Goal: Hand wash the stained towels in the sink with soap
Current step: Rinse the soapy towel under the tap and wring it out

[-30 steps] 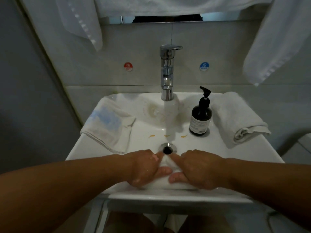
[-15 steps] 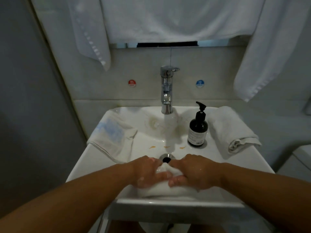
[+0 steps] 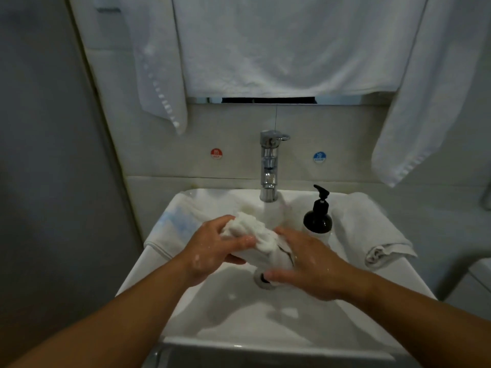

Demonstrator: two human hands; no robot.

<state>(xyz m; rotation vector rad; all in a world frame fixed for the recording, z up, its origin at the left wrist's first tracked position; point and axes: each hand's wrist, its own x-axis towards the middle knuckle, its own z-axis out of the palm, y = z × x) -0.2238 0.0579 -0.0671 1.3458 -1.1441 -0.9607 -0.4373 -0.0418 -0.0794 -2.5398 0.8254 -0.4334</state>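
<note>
Both hands are raised over the middle of the sink (image 3: 233, 317), above the basin floor and in front of the tap (image 3: 269, 166). The left hand (image 3: 212, 248) grips the bunched towel (image 3: 252, 231): fingers curled round its left end, thumb laid across the near side. The right hand (image 3: 305, 266) holds the right end, fingers over the top and thumb underneath, with the cloth between them. The bunched towel is white, crumpled and looks wet; a fold hangs down by the right thumb, just above the drain (image 3: 263, 279). Small pale flecks show on the back of the left hand and on the basin floor. A stained towel (image 3: 172, 227), with a blue patch, lies folded over the left rim of the sink. A folded towel (image 3: 372, 232), white, lies on the right rim. The soap bottle (image 3: 318, 220), dark with a black pump, stands upright on the far right of the sink, between the tap and the folded towel and beyond the right hand. On the wall, a red sticker (image 3: 216, 153) sits left of the tap and a blue sticker (image 3: 319, 156) right of it. Hanging towels (image 3: 279, 49), white, cover the wall above.
</note>
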